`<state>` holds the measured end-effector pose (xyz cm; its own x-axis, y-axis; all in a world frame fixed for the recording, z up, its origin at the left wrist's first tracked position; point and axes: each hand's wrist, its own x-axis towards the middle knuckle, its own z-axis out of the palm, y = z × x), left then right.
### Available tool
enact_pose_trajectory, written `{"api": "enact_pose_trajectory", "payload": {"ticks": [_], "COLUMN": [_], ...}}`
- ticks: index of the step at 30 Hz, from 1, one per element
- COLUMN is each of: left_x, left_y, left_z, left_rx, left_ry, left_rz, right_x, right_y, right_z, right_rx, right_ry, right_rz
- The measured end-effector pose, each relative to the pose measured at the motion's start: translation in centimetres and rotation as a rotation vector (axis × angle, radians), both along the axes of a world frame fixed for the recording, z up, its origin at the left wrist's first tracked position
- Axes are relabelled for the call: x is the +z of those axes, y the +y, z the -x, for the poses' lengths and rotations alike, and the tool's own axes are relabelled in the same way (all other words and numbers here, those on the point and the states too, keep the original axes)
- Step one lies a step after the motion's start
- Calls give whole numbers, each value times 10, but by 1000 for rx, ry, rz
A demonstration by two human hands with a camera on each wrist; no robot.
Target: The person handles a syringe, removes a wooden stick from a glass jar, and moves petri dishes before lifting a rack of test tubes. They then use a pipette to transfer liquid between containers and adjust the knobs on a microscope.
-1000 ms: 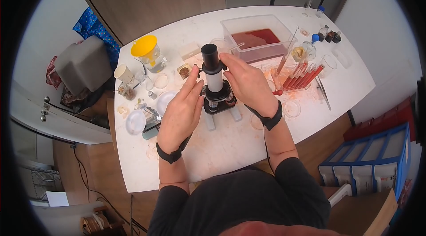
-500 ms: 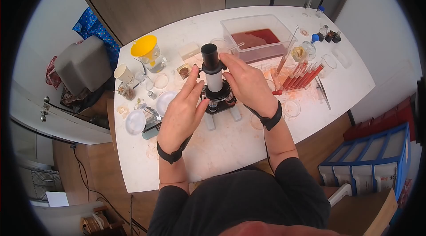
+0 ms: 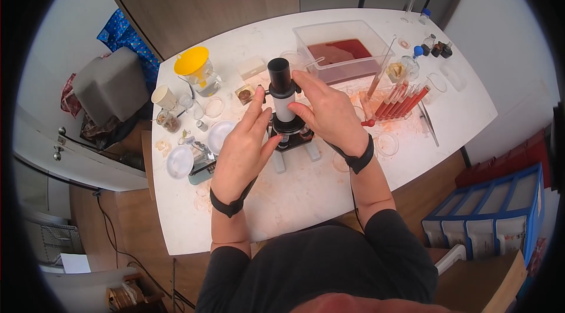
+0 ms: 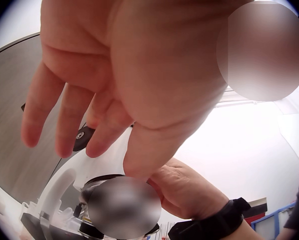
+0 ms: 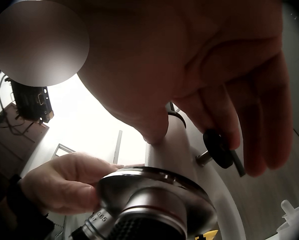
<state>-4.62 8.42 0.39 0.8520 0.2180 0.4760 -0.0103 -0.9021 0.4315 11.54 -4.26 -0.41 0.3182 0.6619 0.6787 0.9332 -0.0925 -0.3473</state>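
Note:
The microscope (image 3: 283, 108) stands upright between both hands, its black eyepiece (image 3: 279, 72) pointing up. On its left side, the left hand (image 3: 241, 151) has its fingers extended by a black knob (image 4: 81, 139), the thumb held apart. The right hand (image 3: 331, 114) reaches along the other side. In the right wrist view, its fingers lie against another black knob (image 5: 218, 148) and its thumb touches the white tube (image 5: 172, 150). Below that tube is the round metal nosepiece (image 5: 192, 197) with its lenses. The microscope's stage is mostly hidden.
To the right are a rack of red-filled test tubes (image 3: 402, 102), tweezers (image 3: 430, 125) and glassware. A plastic tub (image 3: 344, 69) of red liquid stands behind. To the left are a balance (image 3: 203, 173) with white pans, jars, a paper cup (image 3: 163, 97) and a yellow funnel (image 3: 192, 62).
The left thumb has spread away from its fingers, toward the person. The right thumb has shifted slightly left across the white tube. The microscope stands in nearly the same place.

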Motion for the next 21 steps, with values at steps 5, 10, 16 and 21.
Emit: {"api": "enact_pose_trajectory", "payload": {"ticks": [5, 10, 16, 21], "left_x": [0, -1, -3, -4], "left_y": [-1, 0, 0, 1], "left_z": [0, -1, -1, -1], "left_rx": [5, 12, 10, 0], "left_ry": [-2, 1, -2, -5], "left_rz": [-1, -13, -12, -11], "right_x": [-1, -1, -1, -1], "right_y": [1, 1, 0, 0], "right_z": [0, 0, 0, 0], "right_rx": [-2, -8, -10, -9], "right_ry": [-2, 2, 2, -12], "right_rz": [-5, 1, 5, 1]}}
